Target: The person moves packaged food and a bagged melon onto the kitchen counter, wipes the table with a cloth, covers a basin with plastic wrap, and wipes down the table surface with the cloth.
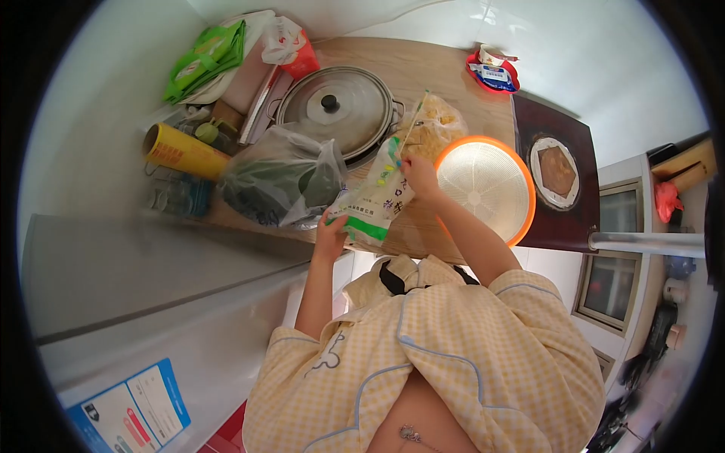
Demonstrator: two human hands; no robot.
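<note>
Holding the white-and-green bag [375,198] at the middle of the frame, I have it tilted over the front of the wooden counter [362,54]. My left hand [330,232] pinches its lower left corner, thumb on the printed face; my right hand [419,177] has its fingers drawn in narrow on the upper right edge. I judge the step in hand to be handling this bag at both ends; the next move calls for a firm grip, as the film looks soft and likely to slump. Whether its mouth is unsealed I cannot tell.

Large dark Chinese-style characters run across the bag, with a smaller line near the green band; I cannot read them surely, nor find a brand.

Just above my right hand sits a clear bag of yellowish food [442,124]; to the right is the orange-rimmed colander [487,189]. Left of the bag is a clear sack [272,185] with something dark green inside, and above it the lidded pot [302,106]. Toward the left edge, a yellow cylinder [185,153] carries reddish print, and at lower left a blue-bordered label [136,411] shows lines too small to read.
</note>
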